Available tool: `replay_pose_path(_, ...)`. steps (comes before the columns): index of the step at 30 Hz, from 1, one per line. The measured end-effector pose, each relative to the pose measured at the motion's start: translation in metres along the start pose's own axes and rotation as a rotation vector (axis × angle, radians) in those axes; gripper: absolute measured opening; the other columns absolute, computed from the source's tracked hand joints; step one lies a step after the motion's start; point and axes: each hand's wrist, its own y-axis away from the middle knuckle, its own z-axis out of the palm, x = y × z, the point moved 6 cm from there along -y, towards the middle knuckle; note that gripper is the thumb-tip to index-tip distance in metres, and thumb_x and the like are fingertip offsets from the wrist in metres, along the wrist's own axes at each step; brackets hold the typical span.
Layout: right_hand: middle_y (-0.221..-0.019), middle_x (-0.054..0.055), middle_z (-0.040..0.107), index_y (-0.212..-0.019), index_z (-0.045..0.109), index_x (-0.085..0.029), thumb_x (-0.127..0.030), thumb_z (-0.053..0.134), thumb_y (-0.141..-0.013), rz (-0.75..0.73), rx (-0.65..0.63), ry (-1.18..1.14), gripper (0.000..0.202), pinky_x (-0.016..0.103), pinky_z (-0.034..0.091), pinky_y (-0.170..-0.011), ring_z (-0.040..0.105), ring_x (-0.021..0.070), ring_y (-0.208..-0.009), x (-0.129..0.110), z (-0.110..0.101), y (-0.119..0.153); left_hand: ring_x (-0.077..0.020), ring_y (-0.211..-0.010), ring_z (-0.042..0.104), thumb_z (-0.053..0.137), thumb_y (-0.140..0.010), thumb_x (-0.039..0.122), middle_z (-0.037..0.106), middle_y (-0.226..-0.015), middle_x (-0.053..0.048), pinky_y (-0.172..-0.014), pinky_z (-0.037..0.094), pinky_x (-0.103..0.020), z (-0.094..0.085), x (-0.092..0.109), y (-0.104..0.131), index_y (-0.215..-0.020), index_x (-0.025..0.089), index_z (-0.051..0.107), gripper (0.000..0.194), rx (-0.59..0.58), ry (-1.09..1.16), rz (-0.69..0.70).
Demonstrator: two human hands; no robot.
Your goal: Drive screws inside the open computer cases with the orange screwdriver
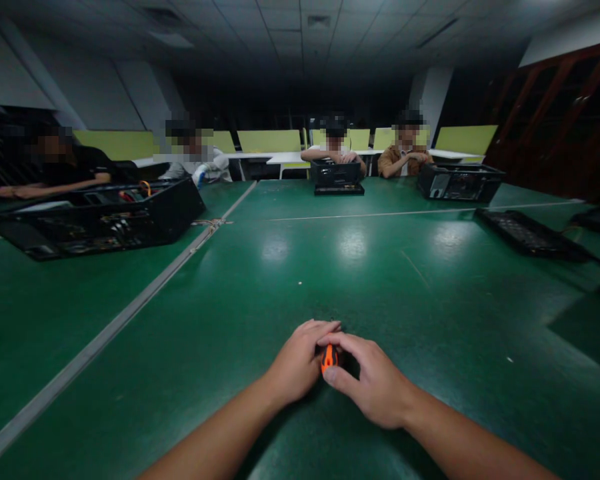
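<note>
An orange-and-black handle (329,360), like that of a screwdriver, lies between my two hands, its rounded end towards me. Its far end is hidden behind my fingers, so no shaft shows. My right hand (377,380) curls around it, thumb on the near end and index finger reaching over the top. My left hand (297,363) is closed along its left side, with the fingertips passing beneath the right fingers. Both hands rest low over the green tabletop (205,373).
An open black computer case (100,223) lies at the left, with others (336,173) further back and at the right (460,183). A black panel (530,233) is at the right. A grey strip (130,310) crosses the table. Several people sit opposite.
</note>
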Motion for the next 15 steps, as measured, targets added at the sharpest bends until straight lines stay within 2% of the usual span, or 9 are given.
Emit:
replay_pose_path(3, -0.109, 0.006, 0.068, -0.121, 0.063, -0.021, -0.045, 0.048, -0.098, -0.036, 0.003, -0.016, 0.036, 0.036, 0.043, -0.091, 0.061, 0.0228, -0.1, -0.002, -0.002, 0.0, -0.0235, -0.124, 0.057, 0.051, -0.079, 0.003, 0.063, -0.134, -0.008, -0.112, 0.04, -0.05, -0.001, -0.002, 0.002, -0.135, 0.022, 0.057, 0.06, 0.039, 0.024, 0.01)
replay_pose_path(6, -0.105, 0.004, 0.069, -0.118, 0.066, -0.023, -0.041, 0.042, -0.102, -0.044, -0.012, 0.015, 0.034, 0.036, 0.043, -0.089, 0.06, 0.0212, -0.099, -0.004, -0.003, -0.001, -0.0216, -0.134, 0.047, 0.043, -0.077, -0.002, 0.051, -0.147, -0.007, -0.115, 0.037, -0.049, -0.008, 0.003, 0.005, -0.146, 0.026, 0.041, 0.075, 0.155, 0.065, 0.086)
replay_pose_path(9, -0.102, 0.003, 0.07, -0.115, 0.069, -0.025, -0.039, 0.041, -0.103, -0.041, -0.032, 0.079, 0.033, 0.037, 0.042, -0.091, 0.059, 0.0207, -0.098, -0.005, -0.003, -0.002, -0.0199, -0.139, 0.041, 0.038, -0.08, -0.004, 0.047, -0.15, -0.005, -0.118, 0.033, -0.049, -0.012, 0.008, 0.007, -0.147, 0.027, 0.039, 0.074, 0.214, 0.078, 0.174)
replay_pose_path(12, -0.101, 0.004, 0.07, -0.106, 0.072, -0.024, -0.038, 0.042, -0.102, -0.018, -0.034, 0.112, 0.033, 0.037, 0.042, -0.09, 0.059, 0.021, -0.097, -0.003, -0.001, -0.002, -0.0188, -0.138, 0.043, 0.036, -0.081, -0.004, 0.05, -0.148, -0.004, -0.117, 0.035, -0.048, -0.011, 0.006, 0.005, -0.145, 0.027, 0.043, 0.072, 0.201, 0.058, 0.145)
replay_pose_path(15, -0.103, 0.003, 0.072, -0.105, 0.073, -0.025, -0.037, 0.043, -0.101, 0.0, -0.013, 0.068, 0.032, 0.035, 0.043, -0.088, 0.063, 0.021, -0.095, -0.001, -0.002, -0.003, -0.0216, -0.133, 0.05, 0.042, -0.081, -0.001, 0.057, -0.141, -0.008, -0.115, 0.037, -0.05, -0.005, -0.001, 0.003, -0.139, 0.024, 0.052, 0.064, 0.103, -0.003, 0.046)
